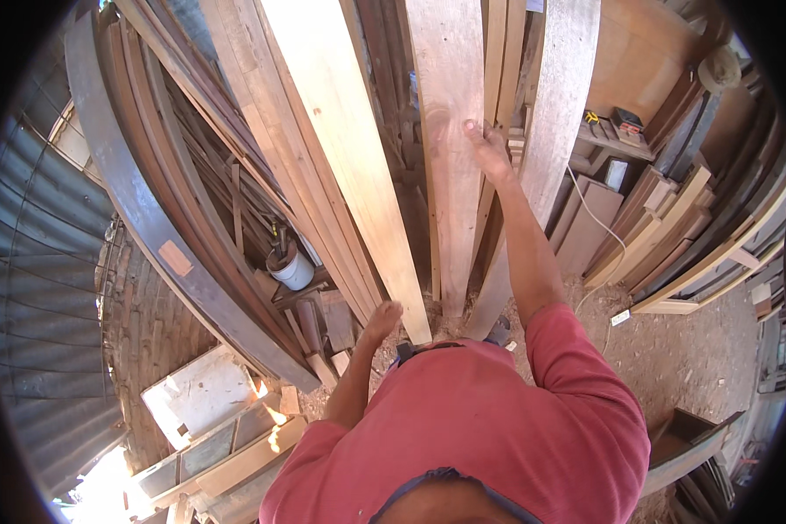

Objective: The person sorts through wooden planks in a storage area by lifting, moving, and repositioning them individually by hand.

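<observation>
My right hand (489, 153) is stretched forward and grips the right edge of a greyish-brown wooden plank (452, 210). Its thumb lies on the broad face and the other fingers go behind the edge. The plank stands on end, with a darker knot beside the thumb. Close to my waist, my left hand (386, 320) is beside the lower part of a pale yellow plank (358, 148); its fingers are too foreshortened to read, and I cannot tell whether it touches the wood. Right of the gripped plank stands a wide greyish board (561, 105).
More long boards (275, 131) lean at the left, near a white bucket (292, 269) of tools. A dark, broad beam (140, 196) curves along the far left. At right are stacked offcuts (651, 218), a shelf (616, 142), and a white cable (616, 234) trailing over the debris-strewn floor (681, 349).
</observation>
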### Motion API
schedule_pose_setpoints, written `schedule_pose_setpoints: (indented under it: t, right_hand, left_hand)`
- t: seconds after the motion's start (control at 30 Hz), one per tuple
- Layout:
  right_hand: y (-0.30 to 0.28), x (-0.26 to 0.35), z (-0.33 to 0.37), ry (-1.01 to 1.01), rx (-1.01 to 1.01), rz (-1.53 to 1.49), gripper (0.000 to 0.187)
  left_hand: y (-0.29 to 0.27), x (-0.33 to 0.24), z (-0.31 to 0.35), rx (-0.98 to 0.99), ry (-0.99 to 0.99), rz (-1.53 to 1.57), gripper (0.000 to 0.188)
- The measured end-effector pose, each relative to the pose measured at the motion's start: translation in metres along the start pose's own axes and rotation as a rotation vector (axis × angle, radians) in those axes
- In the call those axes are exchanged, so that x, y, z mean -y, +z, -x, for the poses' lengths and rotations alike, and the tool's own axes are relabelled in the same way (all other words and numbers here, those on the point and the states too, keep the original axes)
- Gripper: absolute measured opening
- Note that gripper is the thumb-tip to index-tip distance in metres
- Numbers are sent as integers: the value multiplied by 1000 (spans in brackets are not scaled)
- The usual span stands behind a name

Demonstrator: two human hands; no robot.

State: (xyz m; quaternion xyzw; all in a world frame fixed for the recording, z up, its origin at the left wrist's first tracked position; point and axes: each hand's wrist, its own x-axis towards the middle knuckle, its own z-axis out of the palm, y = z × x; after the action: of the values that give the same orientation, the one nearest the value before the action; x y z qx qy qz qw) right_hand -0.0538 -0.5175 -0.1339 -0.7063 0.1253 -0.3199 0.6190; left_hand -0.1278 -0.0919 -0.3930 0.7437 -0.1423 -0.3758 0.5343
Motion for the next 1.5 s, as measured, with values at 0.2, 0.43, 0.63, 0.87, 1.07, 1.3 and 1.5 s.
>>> schedule_pose_setpoints:
  t: [0.2, 0.43, 0.63, 0.87, 1.07, 1.3, 1.5]
  right_hand:
    - [-12, -2, 0, 3, 12, 21, 65]
    - [-12, 14, 33, 35, -18, -130, 51]
    - [-17, 20, 73, -44, -115, -219, 47]
    - [-35, 7, 81, -61, -77, -24, 65]
    - [-27, -4, 68, 23, -150, -116, 76]
    - [-32, -27, 59, 107, -111, -179, 85]
    - [-35, -26, 60, 158, -90, -176, 89]
  left_hand:
    - [21, -152, -29, -7, 185, 94, 45]
    - [40, -243, -107, -168, 581, 19, 73]
    - [49, -362, -109, -143, 668, -29, 52]
    - [96, -383, -38, -376, 855, -273, 47]
    - [73, -402, -19, -112, 708, -524, 43]
    - [60, -369, -52, 63, 734, -283, 30]
    - [72, -320, -59, 53, 714, -415, 39]
